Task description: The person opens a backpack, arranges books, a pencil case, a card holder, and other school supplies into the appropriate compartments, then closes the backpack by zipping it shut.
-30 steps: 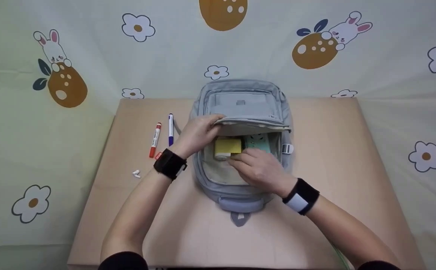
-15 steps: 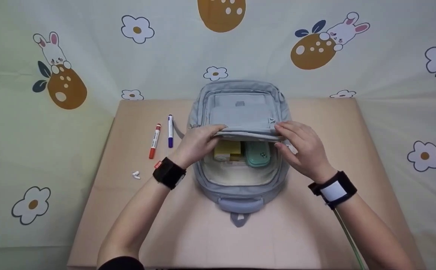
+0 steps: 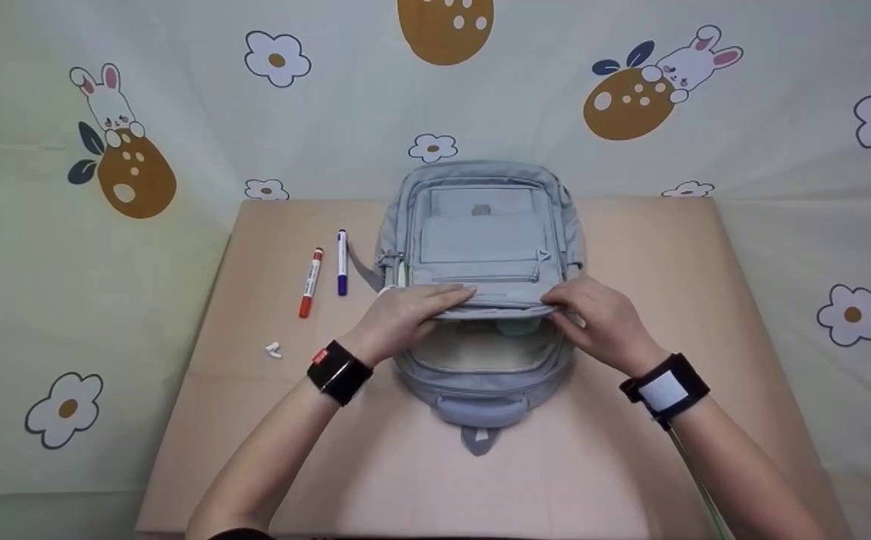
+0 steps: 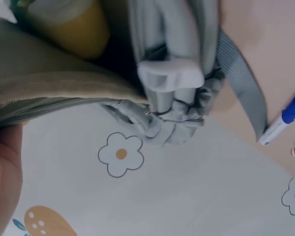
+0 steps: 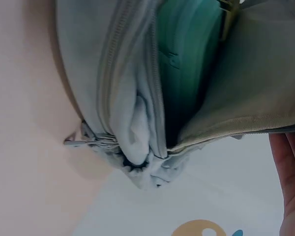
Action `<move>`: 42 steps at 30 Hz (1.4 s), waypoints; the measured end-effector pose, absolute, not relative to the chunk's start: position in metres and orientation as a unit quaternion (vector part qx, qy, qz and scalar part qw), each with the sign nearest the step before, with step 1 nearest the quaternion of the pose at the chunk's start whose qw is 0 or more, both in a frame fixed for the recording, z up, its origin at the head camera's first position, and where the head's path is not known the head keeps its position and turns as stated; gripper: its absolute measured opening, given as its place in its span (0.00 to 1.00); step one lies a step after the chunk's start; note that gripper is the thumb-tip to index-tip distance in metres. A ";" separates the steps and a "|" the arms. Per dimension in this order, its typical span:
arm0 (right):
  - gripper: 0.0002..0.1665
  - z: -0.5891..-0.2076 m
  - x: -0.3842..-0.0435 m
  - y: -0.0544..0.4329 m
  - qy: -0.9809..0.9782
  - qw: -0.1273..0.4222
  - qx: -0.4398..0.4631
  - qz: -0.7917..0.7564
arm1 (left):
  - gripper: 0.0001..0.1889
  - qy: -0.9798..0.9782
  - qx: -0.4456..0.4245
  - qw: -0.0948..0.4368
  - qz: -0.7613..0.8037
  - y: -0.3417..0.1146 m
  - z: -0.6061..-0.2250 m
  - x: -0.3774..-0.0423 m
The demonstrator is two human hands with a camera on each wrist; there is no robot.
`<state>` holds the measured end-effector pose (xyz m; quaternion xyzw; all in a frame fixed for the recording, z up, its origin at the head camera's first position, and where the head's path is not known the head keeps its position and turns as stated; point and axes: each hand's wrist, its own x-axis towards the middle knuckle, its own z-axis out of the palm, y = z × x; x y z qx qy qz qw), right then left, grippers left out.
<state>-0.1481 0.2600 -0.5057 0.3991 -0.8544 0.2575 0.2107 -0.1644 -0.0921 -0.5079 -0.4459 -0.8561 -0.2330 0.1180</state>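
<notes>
A grey backpack [image 3: 484,232] lies on the table with its front flap [image 3: 480,292] partly lowered over the open compartment. At the flap's left edge my left hand [image 3: 401,319] grips the fabric, fingers on top and thumb beneath. My right hand [image 3: 604,319] pinches the flap's right corner. Inside, a teal case [image 5: 187,59] stands along one wall in the right wrist view; in the head view only a sliver of it shows. The left wrist view shows a yellow object with a pale end [image 4: 76,24] in the bag, its kind unclear. Most of the contents are hidden by the flap.
Left of the bag lie a red marker [image 3: 310,283] and a blue marker [image 3: 342,262] on the table [image 3: 255,427]. A small white item [image 3: 273,350], perhaps an earbud, lies nearer me. A strap [image 3: 364,266] sticks out beside the bag; a patterned curtain [image 3: 337,112] hangs behind.
My right hand has come out of the bag and taken hold of the flap's right corner. Both hands have drawn the flap toward me and down, covering the yellow object and most of the teal case.
</notes>
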 end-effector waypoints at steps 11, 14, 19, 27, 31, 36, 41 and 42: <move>0.16 -0.548 -0.132 0.261 -0.841 0.189 0.454 0.224 | 0.21 -0.806 -0.545 0.139 -0.186 -0.092 -0.551 -0.142; 0.14 -0.557 -0.128 0.261 -0.844 0.185 0.456 0.215 | 0.15 -0.804 -0.547 0.121 -0.199 -0.093 -0.561 -0.140; 0.11 -0.566 -0.125 0.261 -0.845 0.186 0.456 0.208 | 0.11 -0.807 -0.549 0.088 -0.201 -0.095 -0.569 -0.137; 0.08 -0.577 -0.121 0.263 -0.839 0.194 0.463 0.210 | 0.14 -0.829 -0.533 0.044 -0.165 -0.096 -0.574 -0.135; 0.07 -0.581 -0.120 0.263 -0.839 0.194 0.462 0.212 | 0.16 -0.831 -0.537 0.050 -0.139 -0.097 -0.576 -0.134; 0.08 -0.582 -0.119 0.261 -0.841 0.202 0.459 0.206 | 0.15 -0.832 -0.538 0.054 -0.125 -0.097 -0.578 -0.133; 0.10 -0.577 -0.122 0.256 -0.841 0.220 0.453 0.200 | 0.13 -0.826 -0.538 0.063 -0.154 -0.099 -0.577 -0.133; 0.10 -0.575 -0.123 0.254 -0.842 0.223 0.450 0.198 | 0.13 -0.824 -0.538 0.068 -0.165 -0.099 -0.577 -0.133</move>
